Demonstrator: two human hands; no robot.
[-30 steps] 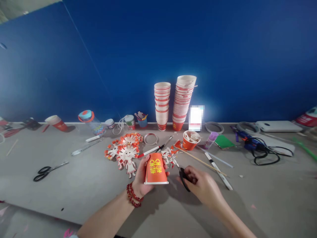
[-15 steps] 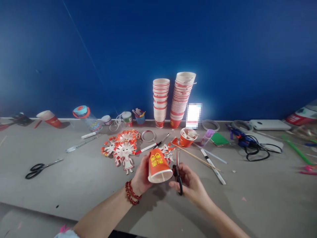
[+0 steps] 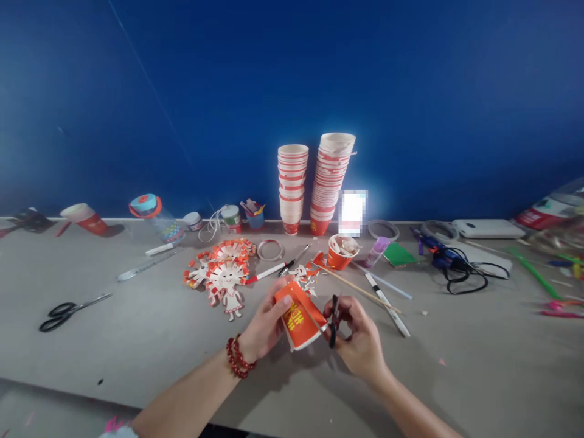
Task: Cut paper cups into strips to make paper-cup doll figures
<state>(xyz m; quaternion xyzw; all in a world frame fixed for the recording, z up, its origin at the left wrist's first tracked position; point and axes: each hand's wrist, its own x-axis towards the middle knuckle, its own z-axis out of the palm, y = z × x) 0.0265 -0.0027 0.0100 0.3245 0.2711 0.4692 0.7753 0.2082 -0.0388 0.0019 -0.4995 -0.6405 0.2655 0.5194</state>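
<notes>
While left fingers [image 3: 279, 308] clamp the orange cup [image 3: 302, 332], right fingers [image 3: 354, 308] grip black-handled scissors [image 3: 333, 336].

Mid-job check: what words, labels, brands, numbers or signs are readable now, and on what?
Held red paper cup: yellow sign, probably "囍", tilted and partly covered by the left hand.
Leaning cup stack: yellow mark on the lowest cup, too small to read.
Bottle at far right: pale lettering on a red label, too blurred.
Bright screen: pixelated, unreadable.
No brand or number is legible.
</notes>
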